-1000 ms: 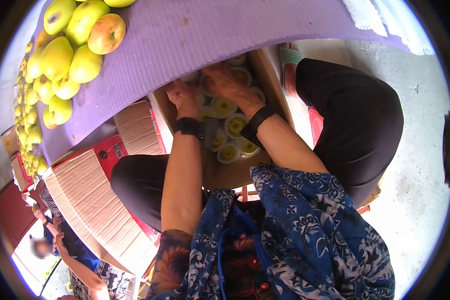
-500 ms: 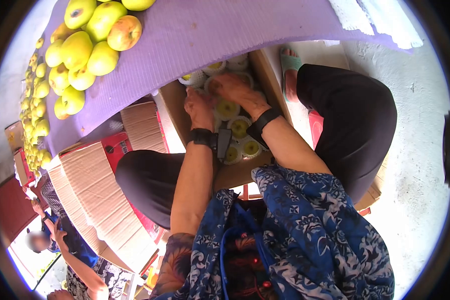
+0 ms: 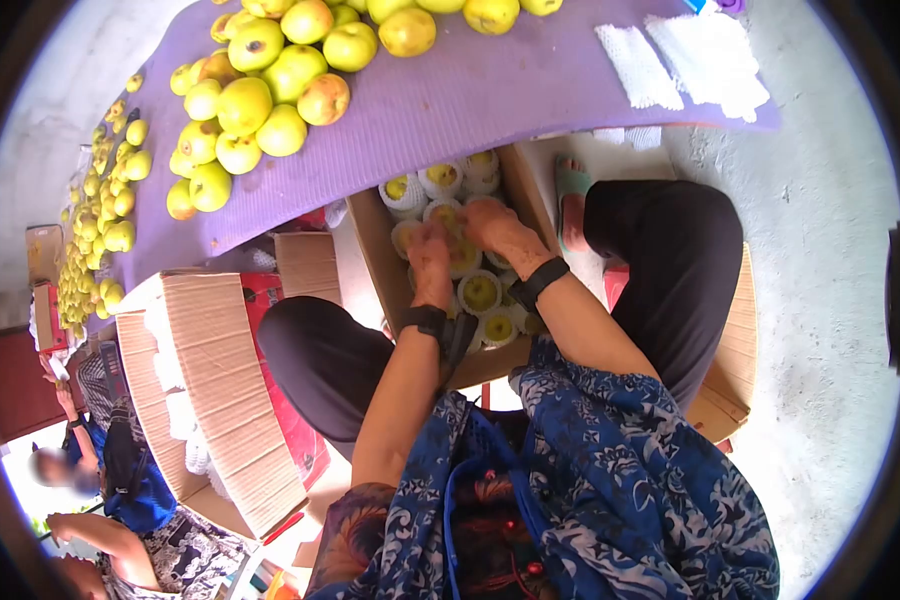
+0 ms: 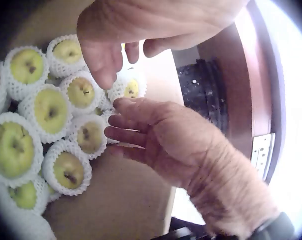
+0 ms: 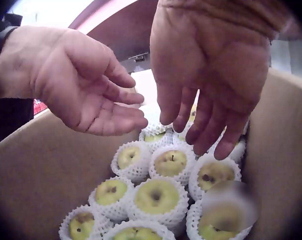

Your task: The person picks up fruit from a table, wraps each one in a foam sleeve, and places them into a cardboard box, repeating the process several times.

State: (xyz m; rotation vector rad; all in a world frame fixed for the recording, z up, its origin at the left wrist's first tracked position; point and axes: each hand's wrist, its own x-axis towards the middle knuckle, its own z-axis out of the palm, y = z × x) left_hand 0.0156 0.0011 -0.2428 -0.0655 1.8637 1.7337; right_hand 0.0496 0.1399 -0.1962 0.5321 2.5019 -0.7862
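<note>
Green-yellow apples [image 3: 479, 291] in white foam nets sit in rows inside a cardboard box [image 3: 370, 245] between the person's knees. Over the box's middle, the left hand [image 3: 430, 262] and right hand [image 3: 503, 232] are held close together. In the left wrist view, the left hand [image 4: 156, 25] hangs above netted apples [image 4: 51, 111], and the right hand [image 4: 176, 140] has loosely extended fingers near an apple at the group's edge. The right wrist view shows the right hand [image 5: 211, 70] with fingers pointing down and the left hand [image 5: 81, 82] palm-up beside it. Neither palm holds anything.
Loose apples [image 3: 295, 72] lie on a purple-covered surface [image 3: 510, 85] above the box, with white foam nets [image 3: 705, 60] at its right. An open carton [image 3: 235, 390] stands left of the knees. Another person [image 3: 130, 500] is at the lower left.
The head view has shifted, showing more of the purple surface and the box's far apples. Both hands have drawn back from the box's far part towards its middle.
</note>
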